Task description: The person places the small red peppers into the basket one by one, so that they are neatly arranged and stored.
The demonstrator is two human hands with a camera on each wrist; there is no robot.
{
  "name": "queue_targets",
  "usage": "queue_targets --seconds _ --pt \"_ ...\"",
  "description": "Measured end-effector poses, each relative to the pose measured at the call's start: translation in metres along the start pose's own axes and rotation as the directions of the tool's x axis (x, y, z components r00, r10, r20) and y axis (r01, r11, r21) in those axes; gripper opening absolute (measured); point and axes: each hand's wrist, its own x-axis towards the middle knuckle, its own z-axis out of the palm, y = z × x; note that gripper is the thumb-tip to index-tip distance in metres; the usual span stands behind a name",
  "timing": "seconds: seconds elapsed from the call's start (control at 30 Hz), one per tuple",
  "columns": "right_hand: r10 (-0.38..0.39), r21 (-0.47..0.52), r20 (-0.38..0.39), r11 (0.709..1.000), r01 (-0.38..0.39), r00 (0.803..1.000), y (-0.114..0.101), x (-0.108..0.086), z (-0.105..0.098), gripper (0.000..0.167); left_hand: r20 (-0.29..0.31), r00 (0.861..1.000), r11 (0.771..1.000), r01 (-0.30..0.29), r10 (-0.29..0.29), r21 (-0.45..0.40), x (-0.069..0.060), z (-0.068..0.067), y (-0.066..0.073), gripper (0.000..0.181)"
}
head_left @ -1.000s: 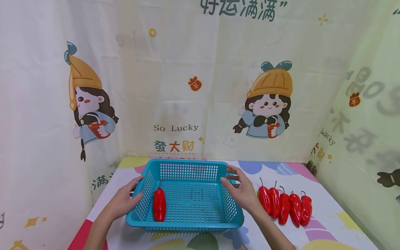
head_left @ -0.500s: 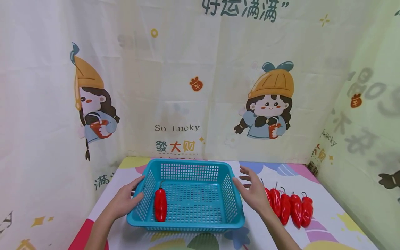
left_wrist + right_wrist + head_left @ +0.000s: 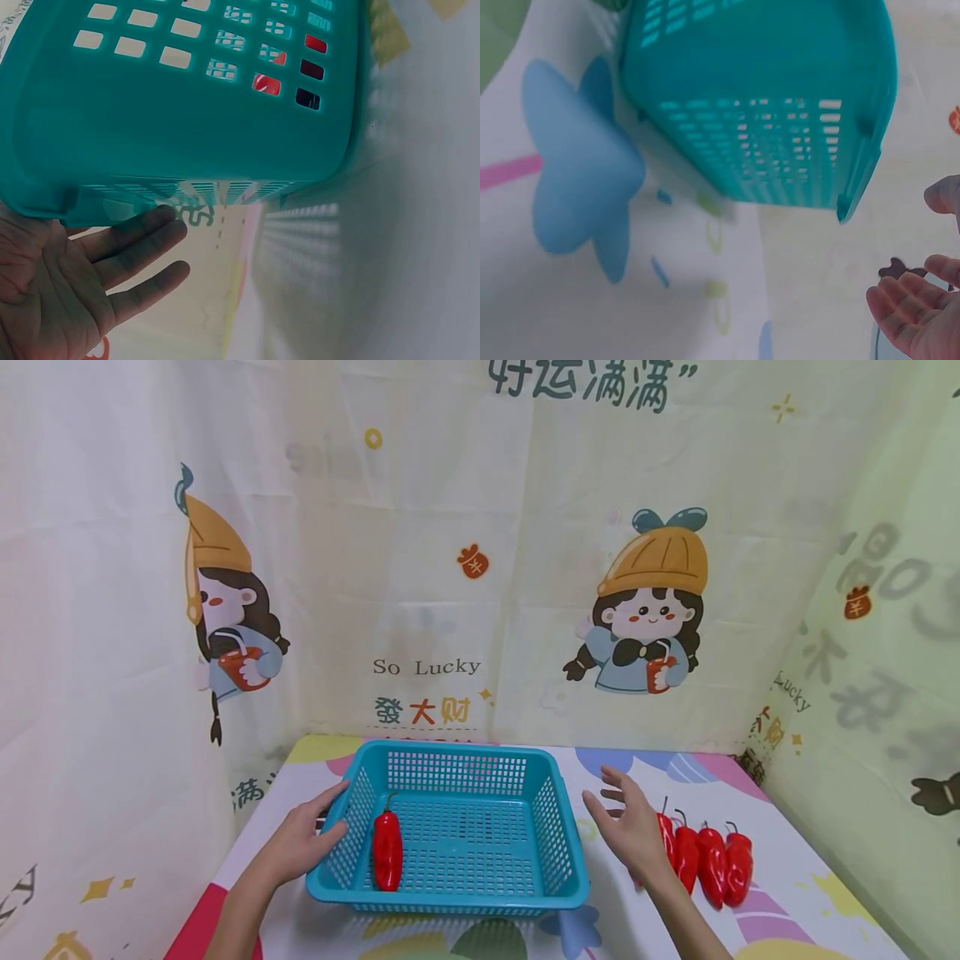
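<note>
My left hand (image 3: 297, 843) is at the left rim of the blue basket (image 3: 450, 900), fingers extended along its outside and thumb near the edge. The left wrist view shows that hand (image 3: 67, 292) with fingers nearly straight beside the basket wall (image 3: 187, 135). Inside the basket, toward its left, lies one red pepper (image 3: 387, 852). Apart from the basket on its right is my right hand (image 3: 633, 831), fingers spread and holding nothing; it partly hides a row of several red peppers (image 3: 712, 867). In the right wrist view, the hand (image 3: 930, 315) is also empty, away from the basket (image 3: 757, 112).
A patterned cloth covers the table (image 3: 795, 860), with the row of peppers on its right side. Printed curtains (image 3: 517, 610) stand behind the table and along both sides.
My right hand has moved right, from the basket's right rim to in front of the leftmost peppers. My left hand stays at the left rim, and the pepper in the basket has not moved.
</note>
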Motion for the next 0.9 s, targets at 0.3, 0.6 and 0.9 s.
queue_targets --seconds 0.3,0.6,0.9 --pt "-0.002 -0.051 -0.018 0.999 0.001 1.0 0.018 0.003 0.002 0.069 0.007 1.0 1.0 -0.003 0.003 -0.001 0.0 0.0 0.0 0.076" --pt "-0.023 -0.174 -0.047 0.985 0.014 0.999 0.037 0.006 0.001 0.07 -0.001 1.0 1.0 0.009 -0.009 0.002 0.0 0.001 0.0 0.076" --pt "0.008 -0.21 0.003 0.978 -0.007 1.0 0.049 0.006 -0.007 0.073 -0.003 1.0 1.0 0.005 -0.005 0.001 -0.002 0.0 0.003 0.076"
